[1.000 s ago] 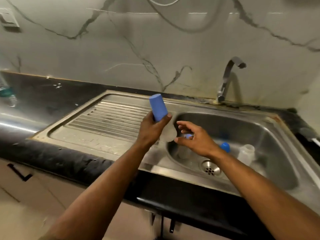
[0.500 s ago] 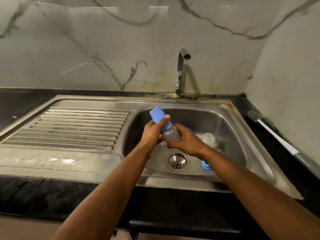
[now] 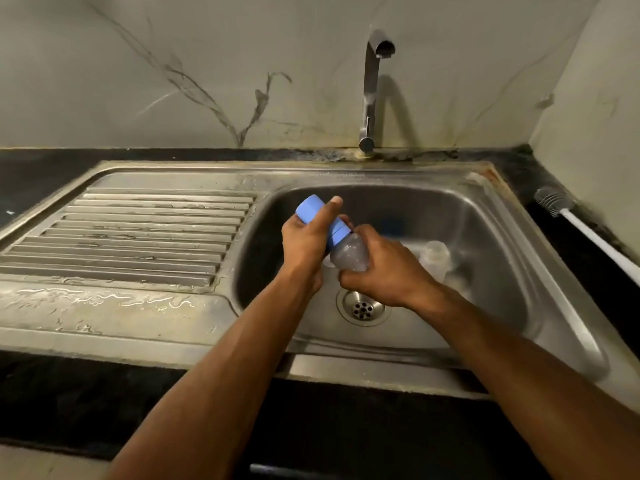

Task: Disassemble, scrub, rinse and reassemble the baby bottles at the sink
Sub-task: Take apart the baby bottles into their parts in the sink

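Note:
Over the sink basin (image 3: 512,271) I hold one baby bottle with both hands. My left hand (image 3: 306,242) grips its blue cap (image 3: 310,207), which points up and to the left. Below the cap sits the blue collar (image 3: 339,232). My right hand (image 3: 388,271) is wrapped round the clear bottle body (image 3: 349,254). A second clear bottle body (image 3: 434,256) without a cap stands in the basin just right of my right hand. A blue part (image 3: 391,225) shows dimly at the back of the basin.
The drain (image 3: 362,308) lies below my hands. The tap (image 3: 372,88) rises behind the basin with no water running. A wet ribbed drainboard (image 3: 138,233) stretches to the left. A white-handled bottle brush (image 3: 585,233) lies on the black counter at the right.
A second ago my left hand held the blue-capped bottle above the drainboard and my right hand was free. Both hands now grip it over the basin.

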